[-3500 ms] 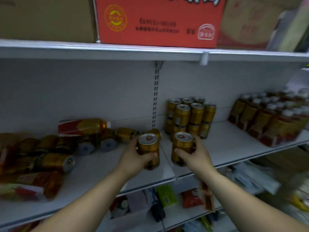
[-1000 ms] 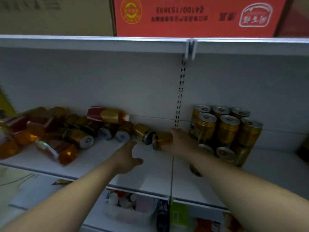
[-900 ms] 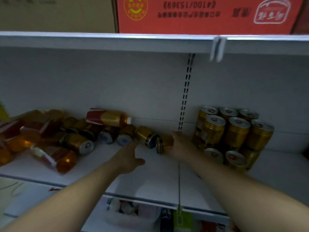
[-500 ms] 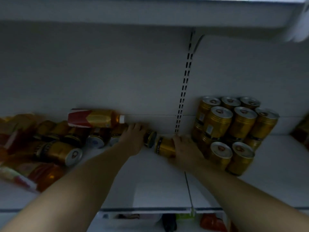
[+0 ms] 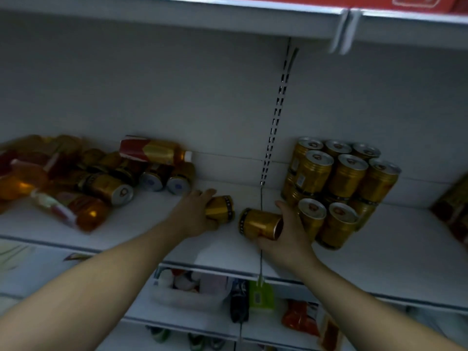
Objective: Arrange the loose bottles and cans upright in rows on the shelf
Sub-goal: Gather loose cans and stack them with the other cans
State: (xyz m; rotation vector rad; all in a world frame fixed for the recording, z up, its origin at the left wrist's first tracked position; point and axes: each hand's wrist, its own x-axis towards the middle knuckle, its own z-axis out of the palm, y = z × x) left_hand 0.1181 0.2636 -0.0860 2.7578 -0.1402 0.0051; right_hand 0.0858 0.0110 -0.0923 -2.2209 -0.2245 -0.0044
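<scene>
Each hand grasps a gold can lying on its side, just left of the block of upright cans (image 5: 347, 173). The left hand (image 5: 195, 214) has its fingers wrapped over the farther can (image 5: 220, 209), and the right hand (image 5: 288, 234) cups the nearer can (image 5: 260, 224) from its end. The right hand sits hard against the block's front cans, so swinging its can upright could likely knock them. The block looks stacked two tiers high at the back, so a bump there might bring the upper tier down. Either can is smooth and round, and if it slipped it could roll off the front edge of the shelf (image 5: 392, 249). Well left of the block, a bottle (image 5: 152, 149) lies across the top of the loose heap (image 5: 101, 178) and may roll if cans are pulled from under it. Little can be read: the dark bands on both held cans carry lettering too blurred to make out, and a red carton (image 5: 415, 1) above the block shows only a white outline mark.
</scene>
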